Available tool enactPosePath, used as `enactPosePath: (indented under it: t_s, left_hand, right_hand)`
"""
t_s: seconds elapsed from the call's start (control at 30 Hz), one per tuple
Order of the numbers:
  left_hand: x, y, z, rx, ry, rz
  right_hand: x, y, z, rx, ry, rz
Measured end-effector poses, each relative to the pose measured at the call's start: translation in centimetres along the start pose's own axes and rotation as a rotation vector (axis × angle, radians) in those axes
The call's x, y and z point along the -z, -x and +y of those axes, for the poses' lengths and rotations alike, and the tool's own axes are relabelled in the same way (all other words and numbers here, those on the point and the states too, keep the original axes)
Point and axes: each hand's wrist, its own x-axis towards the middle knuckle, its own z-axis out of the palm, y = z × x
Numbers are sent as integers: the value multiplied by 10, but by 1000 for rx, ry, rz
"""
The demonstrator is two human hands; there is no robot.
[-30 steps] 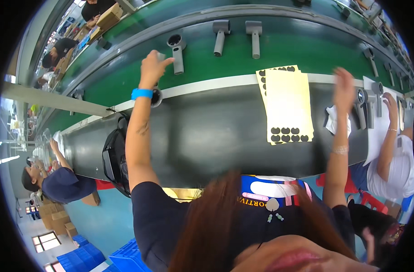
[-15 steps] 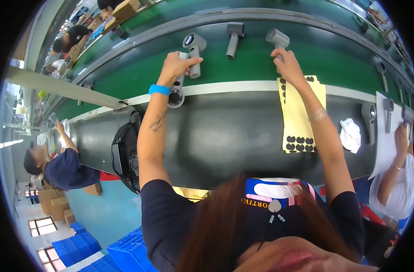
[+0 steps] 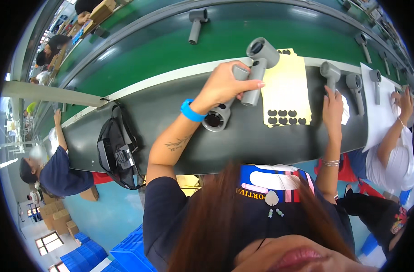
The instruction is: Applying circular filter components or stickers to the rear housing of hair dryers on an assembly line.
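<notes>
Left hand [image 3: 222,86] gripping two grey dryers [image 3: 257,68], table edge [image 3: 170,81] beside

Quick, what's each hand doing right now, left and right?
Left hand: closed around two grey dryer-shaped housings, gripping them by the handles.
Right hand: open, fingers flat on the dark table beside another grey housing, holding nothing.

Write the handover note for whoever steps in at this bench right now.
Left hand: closed on the handles of two grey hair dryers above the dark bench.
Right hand: flat on the bench, empty, fingertips at the handle of a third dryer.
Sticker sheet: between the hands, mostly bare, with two rows of black stickers left at its near edge.
More dryers lie on the green belt.
</notes>
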Motion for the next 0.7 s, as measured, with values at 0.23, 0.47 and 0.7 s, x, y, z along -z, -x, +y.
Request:
enactPosePath:
  t_s: [0.23, 0.47, 0.7]
  left_hand:
    - [-83, 6, 26, -152, -320, -109]
    - [-67, -3, 13, -252, -63, 20]
    - [34, 23, -7, -125, -79, 375]
  right_hand:
    - [72, 17, -112, -480, -1619, -374]
    - [32, -20, -73, -365, -1365, -250]
    - [-15, -25, -31, -104, -333, 20]
